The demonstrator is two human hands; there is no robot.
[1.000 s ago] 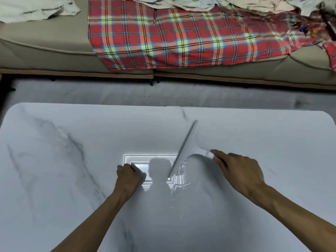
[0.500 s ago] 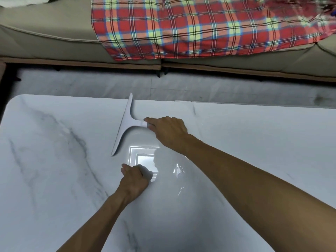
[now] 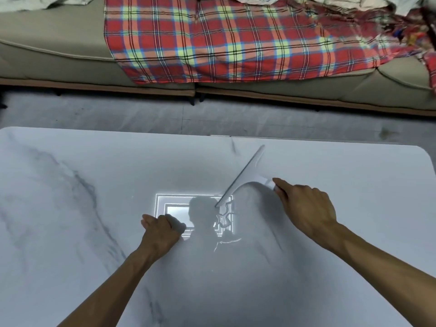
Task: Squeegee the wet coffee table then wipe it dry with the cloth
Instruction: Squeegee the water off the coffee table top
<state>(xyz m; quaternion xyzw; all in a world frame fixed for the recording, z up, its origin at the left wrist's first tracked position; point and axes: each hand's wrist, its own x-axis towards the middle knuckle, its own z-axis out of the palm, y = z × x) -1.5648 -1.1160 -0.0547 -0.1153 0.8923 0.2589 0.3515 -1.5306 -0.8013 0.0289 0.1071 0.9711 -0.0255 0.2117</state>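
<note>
Coffee table (image 3: pixel 70 185), a white marble-look slab with grey veins, fills the lower part of the head view and is the surface being worked. Beyond its far edge lie a strip of grey floor (image 3: pixel 118 114) and a beige sofa (image 3: pixel 47 55) draped with a red plaid blanket (image 3: pixel 212 38). On the tabletop the left hand (image 3: pixel 160 230) is still planted near the middle, fingers curled into a fist with nothing visible inside it, beside the bright reflection of a ceiling light (image 3: pixel 174 208). The right hand (image 3: pixel 306 208) has its fingers wrapped around the handle of the white squeegee (image 3: pixel 243 178), which they mostly hide. Half a second ago that arm was stretched out, with the squeegee towards the far left of the table. Now it has swung back to right of centre, the blade lying diagonally with its near tip at the reflection's right edge. A small wrinkled bead of water (image 3: pixel 224 215) sits just below that tip, so the pass seems to have gathered liquid without clearing it. I judge the squeegee stage to be still under way, with more strokes needed to carry that water off an edge. No cloth lies on the table, so drying has not begun.
</note>
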